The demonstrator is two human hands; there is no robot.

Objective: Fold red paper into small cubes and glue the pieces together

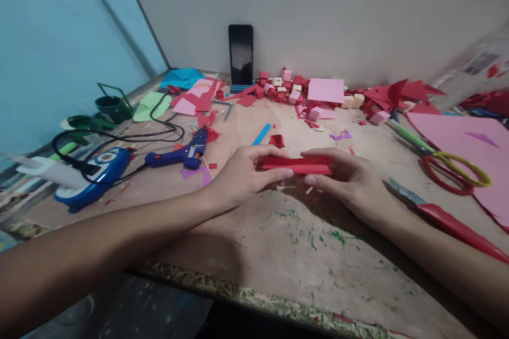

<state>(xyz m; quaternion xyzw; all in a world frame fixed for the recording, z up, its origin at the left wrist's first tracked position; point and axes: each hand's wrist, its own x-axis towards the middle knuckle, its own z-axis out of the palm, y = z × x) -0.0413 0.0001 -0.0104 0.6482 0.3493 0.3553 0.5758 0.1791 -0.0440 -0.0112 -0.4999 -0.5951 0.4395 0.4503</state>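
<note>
A folded strip of red paper (298, 165) is held level between my two hands, just above the board. My left hand (248, 172) pinches its left end, thumb in front and fingers behind. At the other end, my right hand (350, 177) grips it with thumb below and fingers along the back edge. A crease runs along the strip's length. Right behind it sit a small open red paper box (277, 141) and a light blue stick (261, 134). To the left lies a blue glue gun (178, 154) with a small red light showing.
Red-handled scissors (445, 217) lie beside my right forearm, with a craft knife (411, 135) and yellow-and-red scissors (457, 172) behind. A phone (241, 55) stands against the wall. Several small paper cubes (294, 96) and scraps line the back. A blue power strip (95, 177) with cables sits left.
</note>
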